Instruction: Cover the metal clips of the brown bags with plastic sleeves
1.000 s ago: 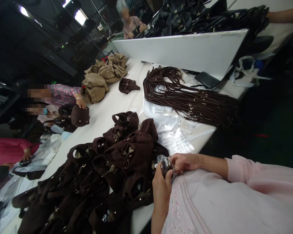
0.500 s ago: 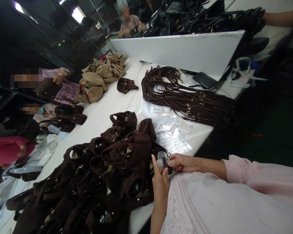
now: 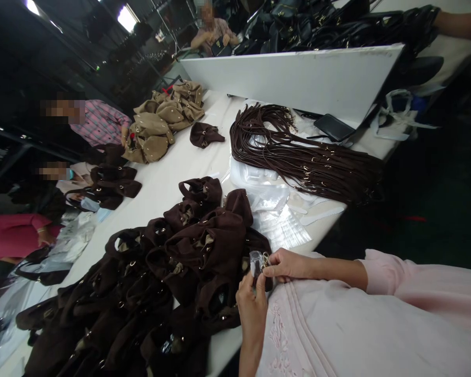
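Observation:
My left hand (image 3: 251,301) is closed, thumb and fingers pinching a small clear plastic wrapper (image 3: 256,260) around a dark strap end. My right hand (image 3: 288,265) is closed too, its fingertips on the gold clasp (image 3: 265,260) of the dark brown strap (image 3: 267,283). Both hands meet close in front of my body at the table edge; part of the strap is hidden by the fingers. Just left of them lies a large heap of dark brown handbags (image 3: 206,238) with gold fittings.
Beyond lie a bundle of dark brown straps (image 3: 317,167), clear plastic bags (image 3: 282,228) and a black tray-like object (image 3: 333,127). A white board (image 3: 294,76) stands across the table, black bags (image 3: 298,26) behind it. Tan bags (image 3: 160,118) and several co-workers are farther off.
My left index finger, stretched out before, is now bent in to the wrapper. My right hand has shifted slightly left, to the clasp. A co-worker in plaid has lowered a dark bag.

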{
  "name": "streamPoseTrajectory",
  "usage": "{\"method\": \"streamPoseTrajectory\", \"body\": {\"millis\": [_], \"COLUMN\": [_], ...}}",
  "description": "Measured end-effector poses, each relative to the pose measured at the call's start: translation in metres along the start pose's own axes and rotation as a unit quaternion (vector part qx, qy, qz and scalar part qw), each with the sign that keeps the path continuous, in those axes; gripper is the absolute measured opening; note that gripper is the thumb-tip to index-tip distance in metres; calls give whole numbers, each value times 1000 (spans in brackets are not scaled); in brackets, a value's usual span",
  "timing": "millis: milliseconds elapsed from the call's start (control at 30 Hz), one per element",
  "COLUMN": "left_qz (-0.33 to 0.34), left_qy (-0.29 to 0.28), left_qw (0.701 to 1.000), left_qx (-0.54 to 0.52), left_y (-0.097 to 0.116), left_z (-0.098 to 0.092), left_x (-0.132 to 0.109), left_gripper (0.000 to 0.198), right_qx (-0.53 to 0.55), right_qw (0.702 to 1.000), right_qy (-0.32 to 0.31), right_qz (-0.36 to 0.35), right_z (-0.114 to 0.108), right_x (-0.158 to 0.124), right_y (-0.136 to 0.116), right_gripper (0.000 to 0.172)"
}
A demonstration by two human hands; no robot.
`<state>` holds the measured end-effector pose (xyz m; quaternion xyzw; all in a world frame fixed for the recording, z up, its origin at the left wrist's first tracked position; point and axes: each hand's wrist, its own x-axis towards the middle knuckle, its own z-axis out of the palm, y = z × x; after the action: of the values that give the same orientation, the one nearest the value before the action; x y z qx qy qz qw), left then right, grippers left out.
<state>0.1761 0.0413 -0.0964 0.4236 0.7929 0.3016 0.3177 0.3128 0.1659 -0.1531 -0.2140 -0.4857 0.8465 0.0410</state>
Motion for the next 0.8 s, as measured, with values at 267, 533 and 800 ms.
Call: {"method": "streamPoseTrajectory", "body": {"millis": [267,533,800], "left_qz": [-38,39,78], "left_qy": [-58,-126,-136], "left_qw": [993,985,987], "left_qx": [91,108,-22], "left_y": [-14,-4,-1], "left_z": [4,9,13], "left_x": [-4,11,13], "left_gripper": [42,29,23], "right_qx": [-366,-210,164], "right_qw": [918,964,985], "right_qy": [151,164,-22], "right_qz": [18,-10,50], "right_z": [9,14,-9], "right_x": [-13,-25,-38], "right_y": [-14,-21,-20], "right_gripper": [61,32,39]}}
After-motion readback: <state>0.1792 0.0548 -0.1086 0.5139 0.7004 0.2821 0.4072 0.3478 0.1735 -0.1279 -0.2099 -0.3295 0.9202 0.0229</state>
